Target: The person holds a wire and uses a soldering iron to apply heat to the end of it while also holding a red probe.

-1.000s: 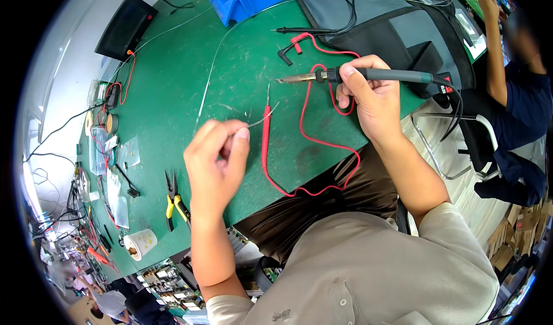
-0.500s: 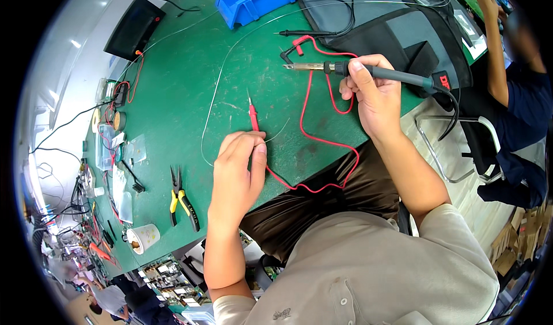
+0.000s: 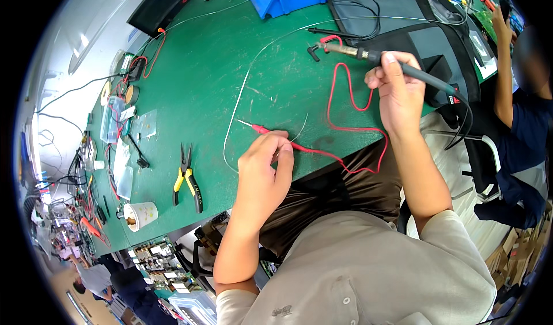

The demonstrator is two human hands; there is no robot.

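Across the green desk (image 3: 193, 109), the red probe (image 3: 261, 129) has swung leftward near the front edge, beneath your left hand (image 3: 265, 165), which pinches thin wire (image 3: 242, 86); your right hand (image 3: 401, 89) holds the soldering iron (image 3: 427, 77), its tip now farther from the wire's end

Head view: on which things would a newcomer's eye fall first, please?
Probably first on the grey-black soldering iron, held in the right hand above the green table. Next, the left hand, pinching a thin silvery wire near the table's near edge, with a red probe beside it. The bright blue bin at the far side also stands out.
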